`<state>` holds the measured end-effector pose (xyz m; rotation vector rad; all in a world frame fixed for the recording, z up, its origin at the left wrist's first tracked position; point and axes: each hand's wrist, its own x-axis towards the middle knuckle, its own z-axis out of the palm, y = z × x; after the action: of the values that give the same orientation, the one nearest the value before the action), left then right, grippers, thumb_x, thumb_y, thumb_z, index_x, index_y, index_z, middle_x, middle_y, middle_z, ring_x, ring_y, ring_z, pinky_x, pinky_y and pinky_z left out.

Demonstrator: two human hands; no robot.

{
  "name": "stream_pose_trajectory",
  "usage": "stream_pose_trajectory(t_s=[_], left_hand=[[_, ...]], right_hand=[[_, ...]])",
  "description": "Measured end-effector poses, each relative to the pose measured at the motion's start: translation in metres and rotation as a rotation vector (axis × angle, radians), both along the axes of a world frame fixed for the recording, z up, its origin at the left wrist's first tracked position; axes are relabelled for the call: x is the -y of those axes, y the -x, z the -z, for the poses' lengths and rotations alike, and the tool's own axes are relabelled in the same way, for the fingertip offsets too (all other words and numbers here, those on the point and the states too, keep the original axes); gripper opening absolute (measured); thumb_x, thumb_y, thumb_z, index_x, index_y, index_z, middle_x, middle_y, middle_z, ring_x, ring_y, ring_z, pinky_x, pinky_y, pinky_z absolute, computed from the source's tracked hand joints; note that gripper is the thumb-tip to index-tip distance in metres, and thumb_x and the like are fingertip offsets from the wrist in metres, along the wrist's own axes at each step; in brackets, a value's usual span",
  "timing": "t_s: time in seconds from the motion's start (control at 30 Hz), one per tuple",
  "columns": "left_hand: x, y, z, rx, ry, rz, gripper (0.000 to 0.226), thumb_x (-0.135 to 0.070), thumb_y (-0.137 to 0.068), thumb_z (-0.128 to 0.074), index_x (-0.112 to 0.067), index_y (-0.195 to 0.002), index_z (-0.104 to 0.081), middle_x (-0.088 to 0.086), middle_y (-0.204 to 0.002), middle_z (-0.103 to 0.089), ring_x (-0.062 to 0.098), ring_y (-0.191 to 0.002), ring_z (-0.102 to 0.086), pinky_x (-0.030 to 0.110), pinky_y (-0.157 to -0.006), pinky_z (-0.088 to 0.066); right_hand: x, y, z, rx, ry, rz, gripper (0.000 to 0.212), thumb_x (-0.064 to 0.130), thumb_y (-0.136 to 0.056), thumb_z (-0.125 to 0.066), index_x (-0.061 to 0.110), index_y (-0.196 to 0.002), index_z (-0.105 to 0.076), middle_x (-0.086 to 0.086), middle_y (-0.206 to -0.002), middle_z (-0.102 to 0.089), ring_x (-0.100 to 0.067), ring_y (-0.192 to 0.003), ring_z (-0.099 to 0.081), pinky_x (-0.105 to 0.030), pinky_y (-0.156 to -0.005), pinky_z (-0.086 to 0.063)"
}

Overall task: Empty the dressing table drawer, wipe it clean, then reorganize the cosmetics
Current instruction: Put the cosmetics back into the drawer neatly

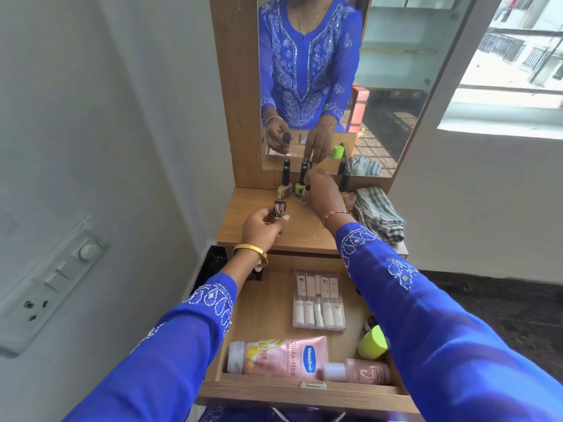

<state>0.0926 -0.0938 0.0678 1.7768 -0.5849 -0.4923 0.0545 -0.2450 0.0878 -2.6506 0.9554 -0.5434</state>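
The wooden drawer (259,312) is pulled open below the dressing table top (304,233). Inside lie a pink Vaseline lotion bottle (283,357), a small pink bottle (359,371), a clear case of small tubes (318,301) and a lime-green capped item (373,342). My left hand (263,228) holds a dark nail polish bottle (278,208) over the table top. My right hand (323,191) reaches to the nail polish bottles (285,187) standing by the mirror, fingers pinching a small bottle (303,196) there.
A folded striped cloth (377,214) lies on the right of the table top. The mirror (320,80) rises behind it. A wall with a switch panel (51,281) stands close on the left, and a window is at the right.
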Motion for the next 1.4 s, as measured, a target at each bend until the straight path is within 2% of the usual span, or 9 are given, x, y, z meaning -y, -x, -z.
stream_pose_trajectory(t_s=[0.2,0.43,0.53,0.6,0.7,0.9,1.07,1.2,1.4], left_hand=[[-0.001,0.0,0.0,-0.017,0.014,-0.024,0.007,-0.019,-0.083,-0.065,-0.018,-0.089,-0.063,0.005,-0.085,-0.062,0.027,-0.081,-0.064,0.046,-0.086,-0.054],[-0.012,0.007,0.017,-0.02,0.077,-0.113,0.006,-0.018,-0.082,-0.065,-0.021,-0.087,-0.062,0.005,-0.086,-0.065,0.027,-0.086,-0.065,0.044,-0.087,-0.053],[-0.023,0.013,0.025,0.026,0.108,-0.159,0.007,-0.019,-0.082,-0.065,-0.023,-0.087,-0.061,0.002,-0.084,-0.066,0.02,-0.081,-0.063,0.03,-0.079,-0.051],[-0.035,0.02,0.034,0.067,0.136,-0.198,0.009,-0.019,-0.083,-0.065,-0.021,-0.091,-0.061,0.003,-0.087,-0.066,0.012,-0.077,-0.061,0.017,-0.069,-0.047],[-0.051,0.033,0.053,0.099,0.155,-0.259,0.012,-0.023,-0.083,-0.065,-0.022,-0.094,-0.06,0.007,-0.092,-0.067,0.017,-0.081,-0.062,0.019,-0.07,-0.048],[-0.073,0.049,0.075,0.085,0.083,-0.281,0.015,-0.017,-0.083,-0.065,-0.02,-0.097,-0.061,0.005,-0.09,-0.065,0.021,-0.084,-0.063,0.036,-0.081,-0.052],[-0.085,0.047,0.078,0.128,0.081,-0.326,0.041,-0.012,-0.083,-0.065,-0.01,-0.122,-0.053,0.0,-0.095,-0.062,0.015,-0.082,-0.06,0.025,-0.078,-0.044],[-0.088,0.044,0.078,0.107,0.076,-0.327,0.039,-0.009,-0.082,-0.065,-0.008,-0.119,-0.052,-0.001,-0.095,-0.062,0.014,-0.083,-0.059,0.026,-0.08,-0.045],[-0.086,0.042,0.08,0.116,0.057,-0.324,0.039,-0.009,-0.083,-0.064,-0.006,-0.12,-0.052,-0.002,-0.096,-0.06,0.014,-0.086,-0.058,0.021,-0.077,-0.041]], right_hand=[[-0.005,0.002,0.003,0.004,-0.059,0.04,0.02,0.003,-0.085,-0.054,0.002,-0.103,-0.062,-0.017,-0.117,-0.054,-0.033,-0.103,-0.056,-0.043,-0.089,-0.049],[-0.044,0.03,0.006,0.364,-0.186,0.062,0.012,0.012,-0.081,-0.062,0.004,-0.089,-0.066,-0.008,-0.084,-0.062,-0.015,-0.075,-0.051,-0.023,-0.065,-0.039],[-0.075,0.049,0.011,0.489,-0.286,0.042,0.014,0.012,-0.081,-0.066,0.006,-0.093,-0.067,0.001,-0.081,-0.056,-0.009,-0.067,-0.049,-0.01,-0.056,-0.036],[-0.095,0.063,0.019,0.574,-0.325,0.015,0.013,0.009,-0.08,-0.068,0.006,-0.092,-0.067,0.003,-0.08,-0.055,-0.004,-0.062,-0.047,-0.011,-0.057,-0.042],[-0.115,0.079,0.036,0.614,-0.329,0.0,0.014,0.004,-0.077,-0.068,0.005,-0.091,-0.067,0.003,-0.08,-0.057,0.001,-0.062,-0.048,-0.01,-0.061,-0.044],[-0.128,0.082,0.068,0.452,-0.412,0.029,0.014,0.004,-0.077,-0.067,0.006,-0.091,-0.068,-0.004,-0.084,-0.065,-0.006,-0.067,-0.053,-0.007,-0.063,-0.042],[-0.118,0.067,0.084,0.201,-0.461,0.032,0.02,0.005,-0.082,-0.063,0.005,-0.101,-0.064,-0.01,-0.1,-0.067,-0.021,-0.089,-0.062,-0.031,-0.082,-0.052],[-0.117,0.053,0.088,0.049,-0.396,-0.039,0.026,0.0,-0.082,-0.058,0.003,-0.108,-0.062,-0.014,-0.109,-0.064,-0.026,-0.1,-0.06,-0.027,-0.085,-0.044],[-0.122,0.037,0.091,-0.062,-0.332,-0.092,0.027,0.0,-0.082,-0.054,0.001,-0.108,-0.062,-0.019,-0.11,-0.063,-0.032,-0.104,-0.058,-0.033,-0.087,-0.044]])
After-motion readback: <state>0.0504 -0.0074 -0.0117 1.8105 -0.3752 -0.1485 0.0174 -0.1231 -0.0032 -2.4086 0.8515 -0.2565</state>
